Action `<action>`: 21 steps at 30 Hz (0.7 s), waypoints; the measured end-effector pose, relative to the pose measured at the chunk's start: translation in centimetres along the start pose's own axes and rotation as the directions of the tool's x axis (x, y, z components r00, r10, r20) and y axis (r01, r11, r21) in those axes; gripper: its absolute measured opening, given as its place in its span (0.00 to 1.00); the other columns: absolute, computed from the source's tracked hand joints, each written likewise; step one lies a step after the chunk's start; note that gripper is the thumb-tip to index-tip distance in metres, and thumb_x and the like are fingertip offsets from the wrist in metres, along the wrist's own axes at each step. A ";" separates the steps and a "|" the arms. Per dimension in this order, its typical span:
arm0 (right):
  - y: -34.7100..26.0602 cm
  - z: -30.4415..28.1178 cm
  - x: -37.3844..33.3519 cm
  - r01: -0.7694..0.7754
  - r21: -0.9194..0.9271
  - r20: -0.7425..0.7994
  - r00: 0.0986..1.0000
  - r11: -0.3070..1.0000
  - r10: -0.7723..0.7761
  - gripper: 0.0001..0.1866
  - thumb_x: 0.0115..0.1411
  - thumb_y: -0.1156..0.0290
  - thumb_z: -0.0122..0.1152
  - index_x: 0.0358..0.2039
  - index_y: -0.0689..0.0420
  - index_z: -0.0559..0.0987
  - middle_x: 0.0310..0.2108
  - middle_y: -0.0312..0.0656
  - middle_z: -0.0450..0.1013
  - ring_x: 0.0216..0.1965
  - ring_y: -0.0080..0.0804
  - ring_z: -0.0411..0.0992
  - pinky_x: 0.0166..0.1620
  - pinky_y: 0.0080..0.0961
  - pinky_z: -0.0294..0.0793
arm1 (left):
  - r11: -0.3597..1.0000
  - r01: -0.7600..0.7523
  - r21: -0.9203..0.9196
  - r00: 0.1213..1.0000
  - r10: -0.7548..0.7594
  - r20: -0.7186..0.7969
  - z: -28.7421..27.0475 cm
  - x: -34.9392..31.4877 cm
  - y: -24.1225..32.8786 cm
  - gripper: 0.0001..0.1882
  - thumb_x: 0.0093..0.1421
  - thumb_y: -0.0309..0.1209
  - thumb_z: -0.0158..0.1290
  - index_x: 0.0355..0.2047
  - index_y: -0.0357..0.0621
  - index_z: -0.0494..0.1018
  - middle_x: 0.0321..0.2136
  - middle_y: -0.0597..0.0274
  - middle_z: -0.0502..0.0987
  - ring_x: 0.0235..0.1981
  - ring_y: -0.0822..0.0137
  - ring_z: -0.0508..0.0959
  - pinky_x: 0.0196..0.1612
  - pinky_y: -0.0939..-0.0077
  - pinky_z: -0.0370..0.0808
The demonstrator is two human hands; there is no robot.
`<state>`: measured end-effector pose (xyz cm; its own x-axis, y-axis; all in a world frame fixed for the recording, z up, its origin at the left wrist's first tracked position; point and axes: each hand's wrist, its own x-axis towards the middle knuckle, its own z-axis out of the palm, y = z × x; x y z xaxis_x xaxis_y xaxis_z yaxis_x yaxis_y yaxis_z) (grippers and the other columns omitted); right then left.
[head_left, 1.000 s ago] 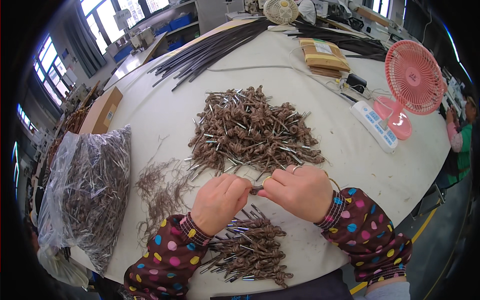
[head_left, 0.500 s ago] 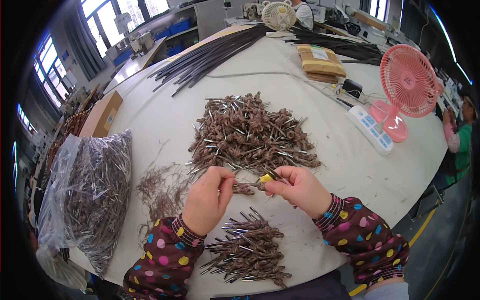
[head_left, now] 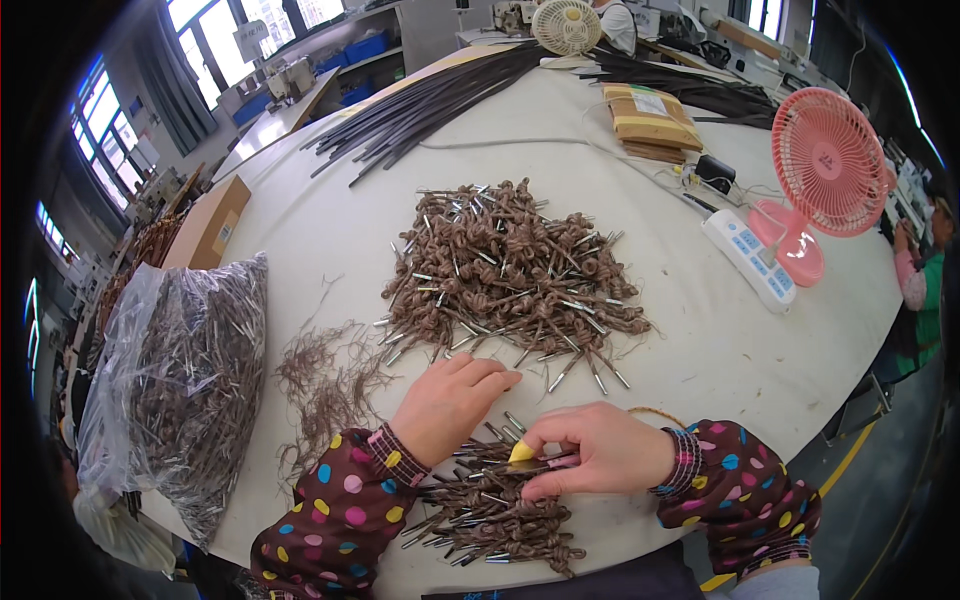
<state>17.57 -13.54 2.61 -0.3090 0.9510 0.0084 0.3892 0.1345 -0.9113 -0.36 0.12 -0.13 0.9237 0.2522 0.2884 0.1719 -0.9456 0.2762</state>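
1. Several knotted brown cords (head_left: pixel 525 520) lie under my right hand (head_left: pixel 590 452), which has just come down, so work is now here.
2. Its grip pinches a dark slim tool (head_left: pixel 545 466); my left hand (head_left: pixel 450 400) looks loose, empty.
3. Bigger pile (head_left: pixel 510 260) lies beyond.

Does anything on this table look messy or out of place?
Mainly the loose brown threads, strewn in a tangle between the plastic bag and the large pile of knotted cords; they look like stray scraps.

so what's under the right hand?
Around the right hand: knotted brown cords to its left and below, white tabletop below the palm. Whatever's directly beneath is covered; can't tell if it touches the cords.
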 end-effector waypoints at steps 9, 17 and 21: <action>0.3 -0.9 0.9 0.042 0.215 -0.410 0.911 0.976 0.051 0.24 0.55 0.67 0.66 0.50 0.59 0.69 0.39 0.36 0.75 0.18 0.12 0.62 0.25 0.13 0.66 | 0.323 0.147 -0.935 0.921 -0.389 0.011 -2.6 0.1 2.9 0.13 0.61 0.19 0.50 0.47 0.33 0.67 0.47 0.54 0.73 0.48 0.71 0.73 0.52 0.76 0.72; 1.0 -0.5 0.8 -0.040 -0.088 -0.499 0.866 0.995 -0.009 0.12 0.55 0.65 0.65 0.35 0.58 0.76 0.23 0.38 0.73 0.20 0.26 0.70 0.26 0.20 0.69 | 0.270 0.188 -0.944 0.901 -0.430 0.056 -1.9 0.1 3.2 0.17 0.59 0.18 0.52 0.49 0.34 0.66 0.47 0.55 0.73 0.49 0.70 0.73 0.53 0.77 0.71; 0.5 -0.3 0.7 0.019 -0.168 -0.500 0.860 0.986 -0.102 0.12 0.54 0.65 0.66 0.34 0.57 0.76 0.21 0.40 0.71 0.20 0.31 0.70 0.26 0.22 0.69 | 0.393 0.300 -0.869 0.893 -0.436 0.111 -1.9 0.1 3.1 0.17 0.58 0.18 0.53 0.48 0.33 0.69 0.47 0.55 0.74 0.47 0.70 0.75 0.51 0.78 0.72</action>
<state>17.80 -12.74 2.28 0.1290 0.9433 0.3057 0.5237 0.1970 -0.8288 -0.42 -2.35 2.52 0.7882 0.6144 0.0356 0.0470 -0.1178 0.9919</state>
